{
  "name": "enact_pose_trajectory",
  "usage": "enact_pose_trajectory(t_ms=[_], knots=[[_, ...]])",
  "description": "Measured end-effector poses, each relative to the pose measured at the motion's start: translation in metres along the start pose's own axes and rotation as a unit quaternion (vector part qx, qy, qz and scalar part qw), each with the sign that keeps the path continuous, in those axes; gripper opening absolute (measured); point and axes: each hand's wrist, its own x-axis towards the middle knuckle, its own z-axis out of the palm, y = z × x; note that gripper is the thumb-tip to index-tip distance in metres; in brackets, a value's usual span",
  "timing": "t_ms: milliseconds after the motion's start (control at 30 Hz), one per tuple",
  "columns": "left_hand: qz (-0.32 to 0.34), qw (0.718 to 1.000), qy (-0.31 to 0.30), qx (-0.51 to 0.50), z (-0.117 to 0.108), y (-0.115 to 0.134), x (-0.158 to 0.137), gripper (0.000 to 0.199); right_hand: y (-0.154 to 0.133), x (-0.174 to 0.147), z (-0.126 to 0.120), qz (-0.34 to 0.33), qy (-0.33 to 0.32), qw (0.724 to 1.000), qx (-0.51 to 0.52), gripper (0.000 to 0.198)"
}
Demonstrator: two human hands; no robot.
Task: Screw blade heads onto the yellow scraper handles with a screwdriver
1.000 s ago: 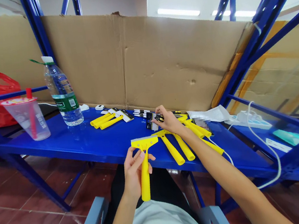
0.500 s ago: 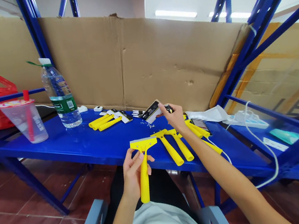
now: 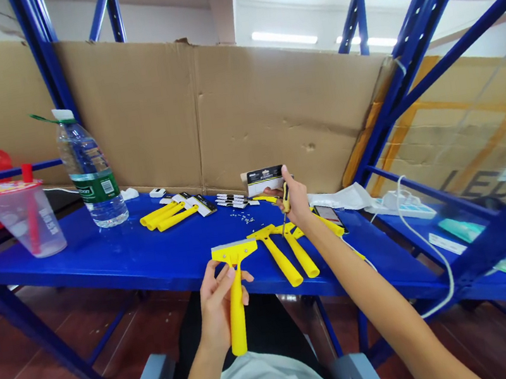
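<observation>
My left hand [image 3: 213, 304] is closed round the neck of a yellow scraper [image 3: 236, 307], its broad head up and a metal blade edge along the top. Raised above the table, my right hand [image 3: 297, 198] pinches a folded black-and-white card sleeve [image 3: 265, 179]. The same hand also holds a screwdriver [image 3: 286, 199], its thin shaft pointing down. Below it, two yellow scrapers [image 3: 284, 262] lie with their handles toward me. Further yellow handles [image 3: 330, 222] are partly hidden behind my right forearm.
Several yellow scrapers with card sleeves [image 3: 175, 216] lie left of centre. Near the cardboard wall [image 3: 134, 106] are small black-and-white pieces [image 3: 233, 200] and scattered tiny bits [image 3: 245, 217]. A water bottle [image 3: 94, 176] and a plastic cup [image 3: 41, 216] stand left; a white cable [image 3: 428, 245] hangs right.
My right hand has turned the card sleeve from slanted to nearly level, and the screwdriver's shaft now shows pointing down. My left hand still holds the scraper. The whole view has shifted slightly.
</observation>
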Motion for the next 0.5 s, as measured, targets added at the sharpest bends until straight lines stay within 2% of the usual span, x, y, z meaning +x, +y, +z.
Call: enact_pose_trajectory(t_ms=[167, 300, 400, 500], knots=[[0.001, 1.0, 0.012, -0.005, 0.002, 0.0, -0.001, 0.047, -0.001, 0.002, -0.004, 0.002, -0.014, 1.0, -0.014, 0.069], [0.039, 0.999, 0.032, -0.009, 0.007, 0.013, 0.007, 0.044, 0.002, 0.006, -0.005, 0.017, -0.011, 1.0, -0.013, 0.068], [0.095, 0.995, 0.013, -0.005, 0.025, 0.038, 0.026, 0.041, 0.003, 0.007, -0.005, 0.04, 0.006, 0.999, 0.011, 0.065], [0.158, 0.987, -0.026, -0.006, 0.059, 0.069, 0.061, 0.037, 0.003, 0.007, -0.004, 0.065, 0.014, 0.997, 0.047, 0.053]])
